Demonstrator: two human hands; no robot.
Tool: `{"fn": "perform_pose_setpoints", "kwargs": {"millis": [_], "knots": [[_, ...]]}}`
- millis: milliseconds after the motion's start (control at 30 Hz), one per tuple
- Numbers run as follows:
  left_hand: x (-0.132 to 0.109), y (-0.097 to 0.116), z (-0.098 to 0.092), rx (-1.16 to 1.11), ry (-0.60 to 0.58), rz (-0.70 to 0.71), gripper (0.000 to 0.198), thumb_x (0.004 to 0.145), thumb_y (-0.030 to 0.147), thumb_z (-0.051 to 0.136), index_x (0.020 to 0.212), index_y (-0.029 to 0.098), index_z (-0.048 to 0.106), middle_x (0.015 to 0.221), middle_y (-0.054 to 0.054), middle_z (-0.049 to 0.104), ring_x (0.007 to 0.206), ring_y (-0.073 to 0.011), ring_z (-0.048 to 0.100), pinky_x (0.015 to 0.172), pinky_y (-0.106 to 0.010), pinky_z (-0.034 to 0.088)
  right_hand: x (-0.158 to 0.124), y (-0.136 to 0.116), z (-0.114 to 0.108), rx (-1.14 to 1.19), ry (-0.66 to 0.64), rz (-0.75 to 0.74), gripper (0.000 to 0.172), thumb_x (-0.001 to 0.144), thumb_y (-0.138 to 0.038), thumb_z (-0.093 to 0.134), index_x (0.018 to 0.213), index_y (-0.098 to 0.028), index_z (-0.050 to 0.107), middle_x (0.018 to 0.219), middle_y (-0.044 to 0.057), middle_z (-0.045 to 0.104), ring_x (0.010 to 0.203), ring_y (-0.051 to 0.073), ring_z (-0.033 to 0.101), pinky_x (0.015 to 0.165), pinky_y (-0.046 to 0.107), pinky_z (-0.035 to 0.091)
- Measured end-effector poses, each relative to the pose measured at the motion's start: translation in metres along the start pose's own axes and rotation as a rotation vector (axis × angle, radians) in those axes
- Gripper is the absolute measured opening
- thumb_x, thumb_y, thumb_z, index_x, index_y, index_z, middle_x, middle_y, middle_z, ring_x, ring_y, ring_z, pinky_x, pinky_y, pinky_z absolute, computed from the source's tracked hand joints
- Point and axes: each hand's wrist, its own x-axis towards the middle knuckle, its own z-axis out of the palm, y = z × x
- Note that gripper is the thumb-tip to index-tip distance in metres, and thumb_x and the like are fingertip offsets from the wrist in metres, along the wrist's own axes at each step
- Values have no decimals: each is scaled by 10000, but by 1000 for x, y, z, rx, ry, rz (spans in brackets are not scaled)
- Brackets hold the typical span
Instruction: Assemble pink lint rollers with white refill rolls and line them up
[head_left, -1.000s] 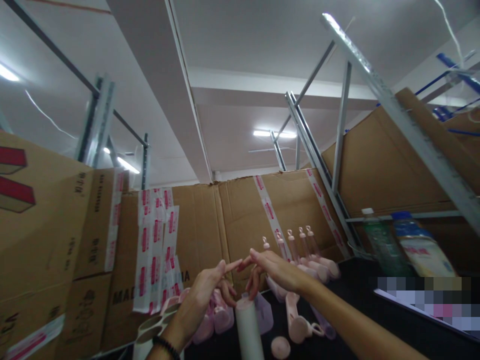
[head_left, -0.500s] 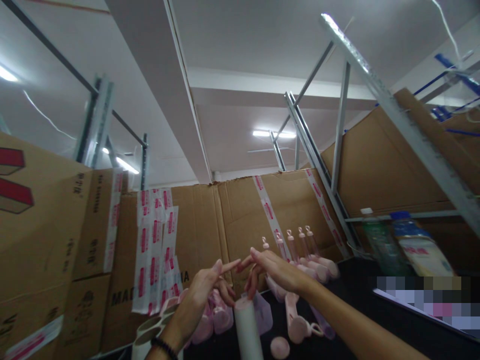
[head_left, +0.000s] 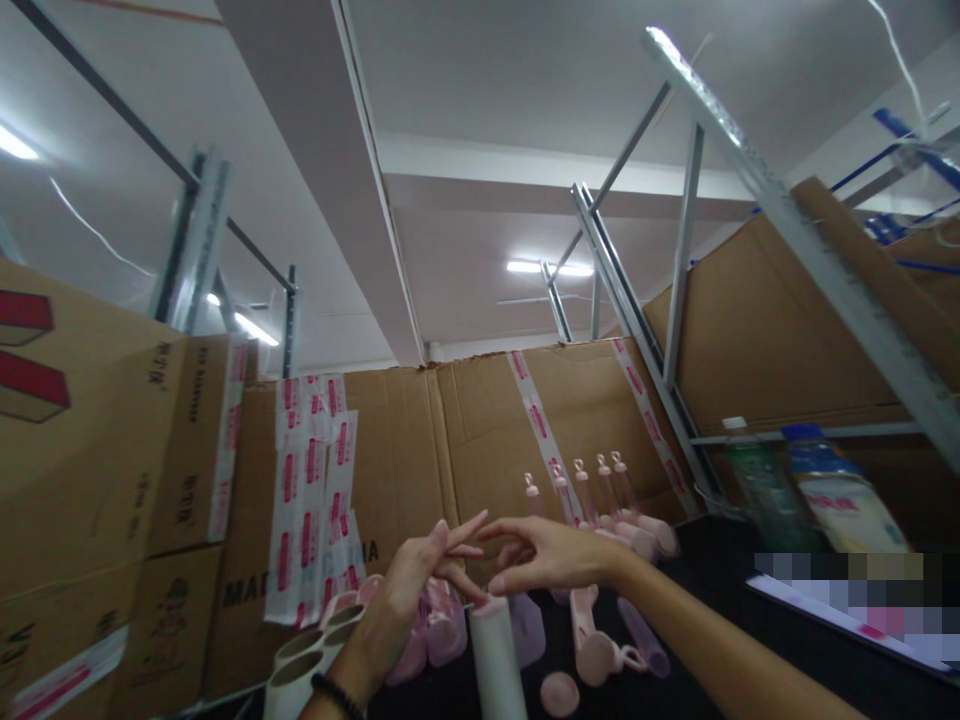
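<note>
With our left hand [head_left: 421,568] and right hand [head_left: 556,556] spread, clamped on nothing, at the top of the upright white cylindrical tube [head_left: 498,662] near a round pink plastic cap [head_left: 560,694], we should touch it lightly and evenly lest it tip.

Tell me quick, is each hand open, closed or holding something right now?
Left hand: open, at the top of the white tube, not wrapped around it.
Right hand: open, by the tube's top; contact can't be told.
</note>
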Motion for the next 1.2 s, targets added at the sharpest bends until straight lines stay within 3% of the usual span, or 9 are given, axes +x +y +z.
{"fn": "perform_pose_setpoints", "kwargs": {"millis": [100, 267, 433, 633, 733, 933, 1067, 1200], "knots": [[-2, 6, 3, 52, 17, -24, 609, 973, 537, 284, 1359, 153, 557, 861, -80, 776, 1171, -312, 569, 1146, -492, 172, -1, 1, 3, -17, -61, 4, 825, 686, -441, 812, 1397, -224, 452, 1009, 54, 675, 901, 194, 637, 778, 300, 495], [-1, 13, 8, -11, 7, -35, 640, 971, 532, 269, 1312, 98, 593, 770, -76, 766, 1070, -297, 634, 1138, -485, 219, 3, 2, 7, -117, -159, 113, 1044, 537, -365, 908, 1435, -241, 392, 838, -25, 614, 701, 122, 572, 596, 200, 427], [3, 10, 5, -16, -25, -49, 645, 961, 541, 278, 1335, 104, 571, 729, -60, 758, 944, -284, 682, 1111, -497, 268, 4, -2, 12, -105, -186, 134, 1198, 500, -305, 926, 1497, -278, 261, 898, -17, 636, 735, 123, 584, 613, 183, 440], [4, 6, 5, -27, -21, -44, 622, 969, 523, 273, 1341, 121, 568, 716, -55, 754, 1019, -285, 658, 1114, -481, 261, 6, -4, 15, -99, -250, 125, 1286, 492, -280, 924, 1523, -310, 155, 914, -23, 646, 719, 126, 597, 617, 185, 470], [4, 3, 5, -28, -10, -40, 608, 971, 521, 280, 1361, 139, 548, 725, -49, 754, 1000, -280, 660, 1100, -480, 275, 5, -1, 16, -148, -273, 154, 1195, 506, -321, 912, 1496, -254, 248, 949, 1, 659, 720, 135, 613, 613, 190, 477], [8, -12, 1, -28, -50, -34, 624, 975, 540, 254, 1371, 149, 537, 745, -53, 760, 974, -275, 655, 1100, -487, 261, 3, 2, 16, -189, -243, 133, 1082, 507, -339, 904, 1440, -225, 369, 1197, 53, 639, 949, 185, 638, 754, 207, 490], [8, -16, 1, -27, -42, -25, 606, 982, 535, 260, 1379, 163, 527, 739, -47, 759, 1029, -271, 635, 1111, -478, 240, 5, 3, 19, -139, -314, 153, 1059, 477, -308, 912, 1405, -246, 406, 1148, 19, 658, 962, 192, 645, 778, 213, 498], [6, -11, 2, -32, -8, -45, 624, 972, 558, 272, 1355, 155, 556, 764, -58, 758, 1023, -280, 638, 1091, -470, 265, 8, 12, 22, -134, -356, 55, 775, 527, -312, 890, 1218, -219, 549, 1017, -22, 675, 939, 180, 641, 807, 206, 491]]}}
